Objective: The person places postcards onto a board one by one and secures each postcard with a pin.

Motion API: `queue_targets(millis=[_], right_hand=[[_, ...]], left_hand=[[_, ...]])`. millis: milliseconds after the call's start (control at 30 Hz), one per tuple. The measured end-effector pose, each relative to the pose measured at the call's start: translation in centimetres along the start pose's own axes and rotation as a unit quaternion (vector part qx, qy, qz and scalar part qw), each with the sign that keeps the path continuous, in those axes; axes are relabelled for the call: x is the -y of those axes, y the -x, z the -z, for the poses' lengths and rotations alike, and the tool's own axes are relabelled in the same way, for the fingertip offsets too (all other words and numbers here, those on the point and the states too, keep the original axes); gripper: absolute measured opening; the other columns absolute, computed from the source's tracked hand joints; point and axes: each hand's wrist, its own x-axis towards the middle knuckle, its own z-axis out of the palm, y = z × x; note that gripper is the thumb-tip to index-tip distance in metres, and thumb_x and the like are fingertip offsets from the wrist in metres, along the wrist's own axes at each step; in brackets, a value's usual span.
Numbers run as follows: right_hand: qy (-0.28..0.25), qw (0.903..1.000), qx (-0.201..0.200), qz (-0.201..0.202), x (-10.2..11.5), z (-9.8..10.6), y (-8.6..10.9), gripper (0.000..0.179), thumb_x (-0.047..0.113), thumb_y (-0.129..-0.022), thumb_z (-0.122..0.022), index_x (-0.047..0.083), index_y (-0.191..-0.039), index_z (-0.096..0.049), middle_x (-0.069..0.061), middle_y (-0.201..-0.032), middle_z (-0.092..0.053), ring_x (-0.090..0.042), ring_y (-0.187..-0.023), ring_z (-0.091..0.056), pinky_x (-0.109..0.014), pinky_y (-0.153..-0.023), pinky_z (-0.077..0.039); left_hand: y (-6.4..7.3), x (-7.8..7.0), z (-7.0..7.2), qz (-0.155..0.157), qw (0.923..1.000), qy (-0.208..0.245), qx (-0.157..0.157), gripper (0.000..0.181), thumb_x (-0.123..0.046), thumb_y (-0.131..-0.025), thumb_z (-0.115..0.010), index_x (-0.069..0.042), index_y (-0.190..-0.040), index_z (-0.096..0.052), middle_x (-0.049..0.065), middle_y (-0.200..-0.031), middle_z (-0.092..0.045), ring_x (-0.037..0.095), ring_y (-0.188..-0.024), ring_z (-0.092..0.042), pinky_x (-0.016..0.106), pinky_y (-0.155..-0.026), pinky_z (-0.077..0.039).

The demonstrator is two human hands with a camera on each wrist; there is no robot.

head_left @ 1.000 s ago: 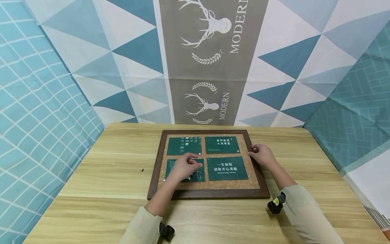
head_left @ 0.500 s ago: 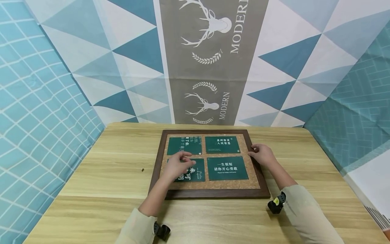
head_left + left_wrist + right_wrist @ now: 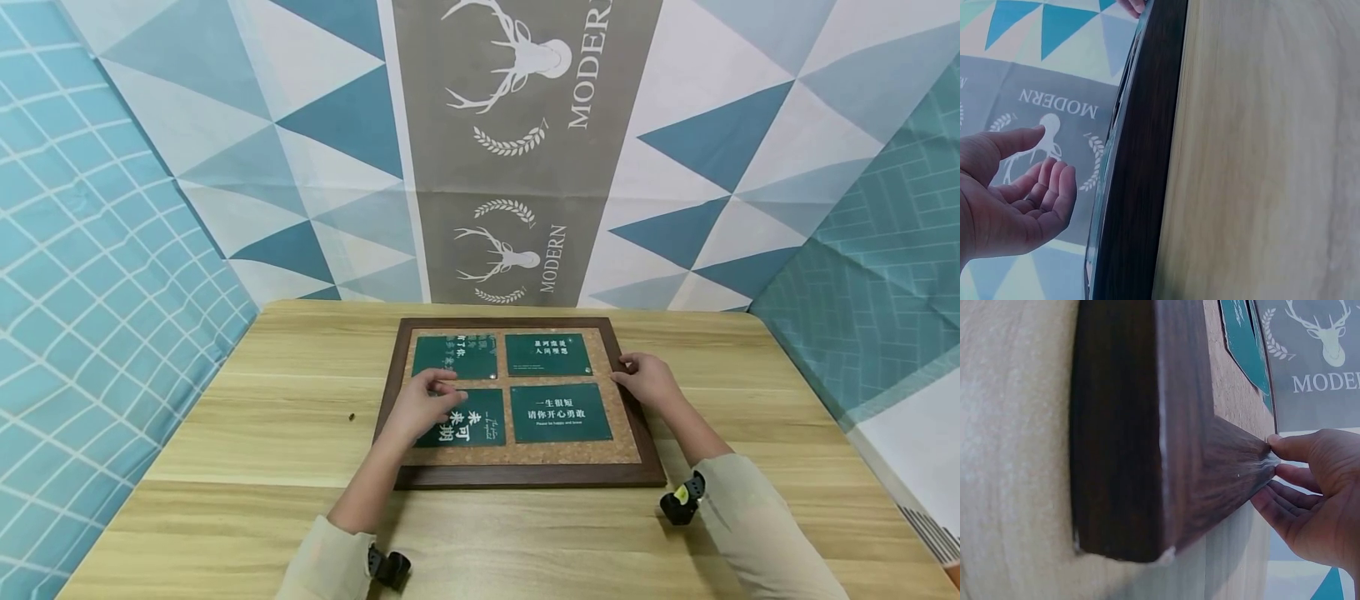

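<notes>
A cork board [image 3: 450, 455] in a dark brown wooden frame [image 3: 532, 477] lies flat on the table. Several dark green cards with white lettering are arranged on it in two rows, among them the front right card [image 3: 561, 413] and the back right card [image 3: 547, 354]. My left hand [image 3: 422, 407] is over the front left card [image 3: 480, 425], covering part of it. In the left wrist view its fingers bend loosely, with nothing between them and the thumb. My right hand [image 3: 647, 379] grips the frame's right side, thumb on top and fingers along the outer edge, as the right wrist view shows.
A tiny dark object [image 3: 351, 417] lies on the wooden table [image 3: 247, 433] left of the board. Behind the table stands a patterned backdrop [image 3: 498, 167] with deer heads. Small wrist cameras, such as the right camera [image 3: 681, 504], sit at both sleeves.
My left hand has drawn back to the left across the front left card, uncovering more of its lettering. My right hand stays at the frame's right side.
</notes>
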Motion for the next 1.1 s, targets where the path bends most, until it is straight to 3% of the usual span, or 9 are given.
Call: queue_targets(millis=[467, 700, 867, 1100], right_hand=[[-0.001, 1.0000, 0.003, 0.001, -0.1, 0.2, 0.0, 0.044, 0.021, -0.094, -0.056, -0.006, -0.129, -0.050, -0.029, -0.119, -0.056, -0.039, -0.104, -0.057, -0.045, -0.078, -0.052], [-0.003, 0.9998, 0.001, 0.017, -0.4, 0.2, 0.1, 0.049, 0.029, -0.093, -0.058, -0.007, -0.126, -0.053, -0.029, -0.114, -0.058, -0.038, -0.097, -0.059, -0.040, -0.071, -0.052], [-0.004, 1.0000, 0.005, -0.004, -0.2, 0.2, 0.1, 0.046, 0.022, -0.094, -0.055, -0.007, -0.129, -0.050, -0.030, -0.119, -0.056, -0.039, -0.103, -0.058, -0.044, -0.078, -0.053], [0.005, 1.0000, 0.006, 0.003, -0.2, 0.0, 0.0, 0.045, 0.019, -0.094, -0.055, -0.008, -0.130, -0.049, -0.030, -0.118, -0.056, -0.039, -0.102, -0.058, -0.044, -0.076, -0.052]], left_hand=[[0.0, 1.0, 1.4, -0.001, 0.9998, 0.009, -0.016, 0.044, -0.013, -0.086, -0.066, -0.004, -0.127, -0.054, 0.014, -0.106, -0.057, 0.021, -0.085, -0.061, 0.033, -0.070, -0.057], [0.0, 1.6, 2.4, 0.004, 0.9994, 0.009, -0.032, 0.042, -0.010, -0.087, -0.065, -0.003, -0.127, -0.054, 0.015, -0.106, -0.058, 0.018, -0.082, -0.059, 0.032, -0.069, -0.057], [0.1, 1.8, 3.1, 0.002, 0.9991, 0.005, -0.043, 0.041, -0.008, -0.087, -0.064, -0.002, -0.126, -0.054, 0.017, -0.107, -0.059, 0.016, -0.081, -0.059, 0.030, -0.069, -0.056], [0.3, 2.5, 4.2, 0.010, 0.9988, 0.008, -0.048, 0.041, -0.005, -0.088, -0.061, -0.001, -0.127, -0.053, 0.017, -0.108, -0.057, 0.016, -0.080, -0.056, 0.028, -0.066, -0.054]])
